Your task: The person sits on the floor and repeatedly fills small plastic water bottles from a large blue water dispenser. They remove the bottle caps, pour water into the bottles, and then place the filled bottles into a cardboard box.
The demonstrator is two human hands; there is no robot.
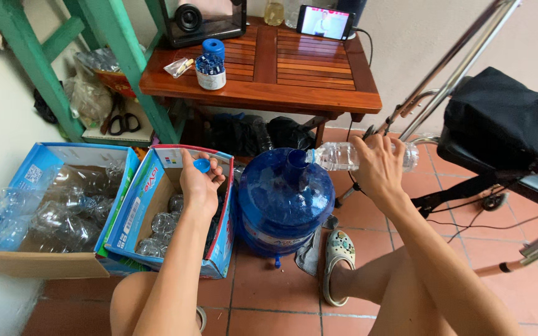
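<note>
**Spill risk at the jug mouth**

The right hand [378, 168] grips a clear plastic bottle [344, 155] tipped to the large blue water jug [284, 199]; a wobble could splash the tiles. The left hand [199, 183] pinches a small blue cap [202, 165] above the cardboard box [175, 211].

The tiled floor [281, 305] carries two open boxes [157, 211] of clear bottles side by side at the left, a big blue jug [284, 199] just beside them, and a cloth [311, 252] touching the jug's base. Behind stands a wooden table [294, 81], with a blue-capped tub [211, 65], a speaker [203, 22] and a phone [325, 22] on top.
</note>
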